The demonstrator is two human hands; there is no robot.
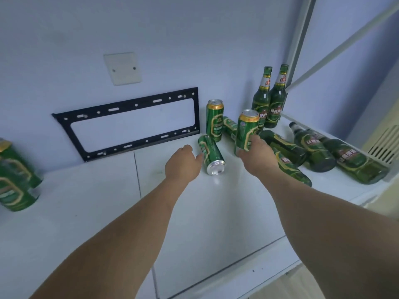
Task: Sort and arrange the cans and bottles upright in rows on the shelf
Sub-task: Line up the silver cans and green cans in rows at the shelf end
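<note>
Right hand (258, 153) grips upright can (246, 131); left hand (183, 162), fingers relaxed, touches fallen can (210, 155).

On my screen I see a pale blue wall (151, 29) filling the upper half of the view. A blank cream cover plate (122, 68) with two screws sits on it, and just below that a black metal mounting bracket (129, 124), an open rectangle with slots and holes, is fixed flat against the wall. At the upper right I see a grey upright post (299, 42) and a diagonal brace (336, 52). At the far right edge I make out a white slatted vent (386, 145).
</note>
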